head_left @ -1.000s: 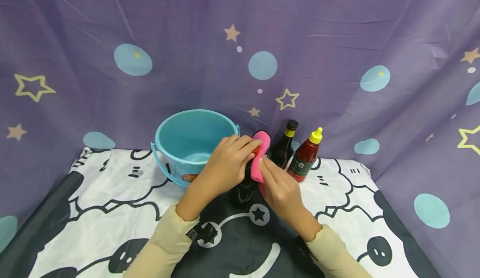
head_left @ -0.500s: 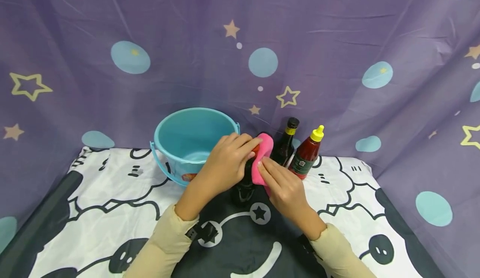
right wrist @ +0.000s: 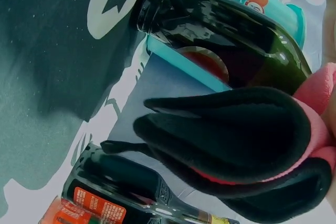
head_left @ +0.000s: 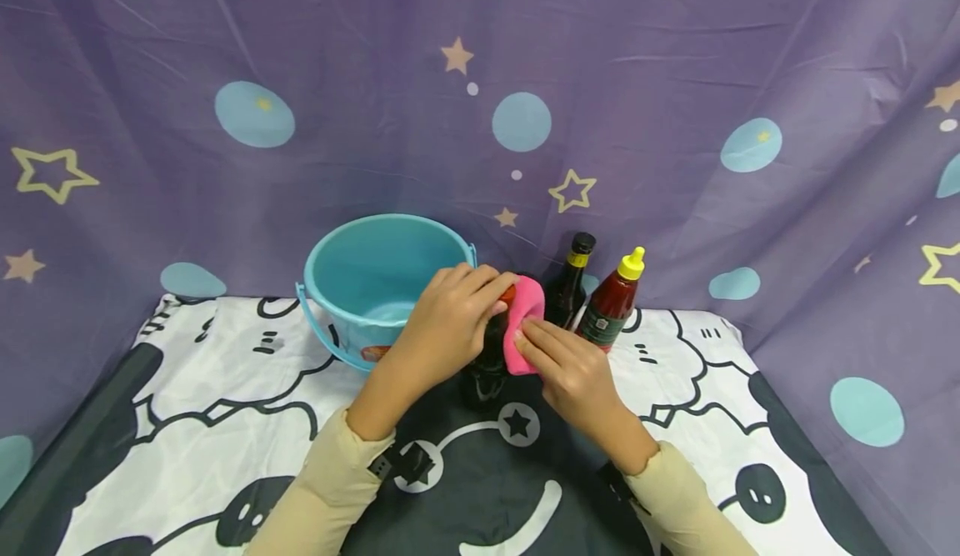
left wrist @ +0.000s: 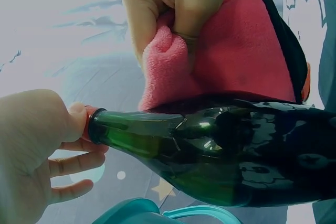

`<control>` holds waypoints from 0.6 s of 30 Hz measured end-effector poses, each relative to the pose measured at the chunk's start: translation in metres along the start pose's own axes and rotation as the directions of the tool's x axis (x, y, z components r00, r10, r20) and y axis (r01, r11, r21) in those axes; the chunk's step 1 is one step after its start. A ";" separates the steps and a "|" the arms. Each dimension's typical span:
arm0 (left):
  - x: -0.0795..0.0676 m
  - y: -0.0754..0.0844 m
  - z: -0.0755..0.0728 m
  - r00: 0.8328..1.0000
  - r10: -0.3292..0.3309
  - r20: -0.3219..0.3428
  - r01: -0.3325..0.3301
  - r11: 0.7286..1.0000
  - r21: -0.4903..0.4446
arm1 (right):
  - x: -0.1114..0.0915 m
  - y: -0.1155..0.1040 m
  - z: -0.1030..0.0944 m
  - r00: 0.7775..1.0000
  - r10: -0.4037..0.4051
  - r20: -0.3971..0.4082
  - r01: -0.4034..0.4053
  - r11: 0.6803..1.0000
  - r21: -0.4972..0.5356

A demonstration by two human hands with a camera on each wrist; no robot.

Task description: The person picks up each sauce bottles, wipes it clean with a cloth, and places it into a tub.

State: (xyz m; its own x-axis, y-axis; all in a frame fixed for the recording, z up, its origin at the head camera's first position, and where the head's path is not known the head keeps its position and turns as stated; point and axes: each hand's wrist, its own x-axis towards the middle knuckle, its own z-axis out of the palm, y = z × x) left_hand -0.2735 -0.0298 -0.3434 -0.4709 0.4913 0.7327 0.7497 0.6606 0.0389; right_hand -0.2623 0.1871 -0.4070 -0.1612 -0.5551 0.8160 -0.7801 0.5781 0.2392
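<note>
A dark green glass bottle [left wrist: 210, 156] stands upright in front of me. My left hand [head_left: 450, 314] pinches its red cap [left wrist: 90, 124] between thumb and fingers, with the other fingers spread beside the neck. My right hand [head_left: 577, 377] grips a bunched pink cloth [head_left: 528, 302] with a black edge. In the left wrist view that cloth lies along the bottle's shoulder. Its black-edged folds [right wrist: 226, 135] hang loose beside the bottle in the right wrist view. The left hand and the cloth hide much of the bottle in the head view.
A light blue bucket [head_left: 318, 302] with its handle down stands left of the bottle. Behind and to the right are a dark sauce bottle [head_left: 564, 298] and a red sauce bottle [head_left: 611, 310] with a yellow nozzle. A purple curtain [head_left: 375, 122] hangs behind the patterned tablecloth [head_left: 247, 398].
My right hand and the cloth have shifted slightly down and to the right along the bottle, the cloth's folds changing shape. The left hand keeps its hold on the cap.
</note>
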 end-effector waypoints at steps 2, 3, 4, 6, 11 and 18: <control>0.001 0.000 0.000 1.000 0.001 -0.005 -0.001 1.000 0.015 | 0.000 0.001 -0.002 0.999 0.011 0.040 -0.012 1.000 0.008; 0.001 0.000 0.000 1.000 0.001 -0.008 -0.001 1.000 0.021 | -0.001 0.002 -0.002 0.998 0.012 0.056 -0.012 1.000 0.007; 0.001 0.000 0.000 1.000 0.001 -0.011 -0.001 1.000 0.026 | -0.001 0.003 -0.003 0.997 0.011 0.072 -0.012 1.000 0.006; 0.001 0.000 0.000 1.000 0.001 -0.018 0.000 1.000 0.030 | -0.002 0.003 -0.004 0.994 0.011 0.106 -0.012 1.000 0.007; 0.001 0.001 0.001 1.000 0.001 -0.025 -0.001 1.000 0.017 | -0.002 0.004 -0.007 0.985 0.001 0.172 -0.001 1.000 -0.001; 0.000 0.000 0.001 1.000 -0.007 -0.014 0.007 1.000 -0.002 | 0.001 0.005 -0.011 0.971 -0.024 0.239 0.029 0.999 -0.020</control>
State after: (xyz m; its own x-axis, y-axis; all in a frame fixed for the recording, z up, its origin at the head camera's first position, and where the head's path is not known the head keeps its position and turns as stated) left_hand -0.2738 -0.0293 -0.3440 -0.4700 0.4786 0.7417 0.7471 0.6631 0.0456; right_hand -0.2597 0.1960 -0.3996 -0.2827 -0.6957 0.6604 -0.7723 0.5734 0.2734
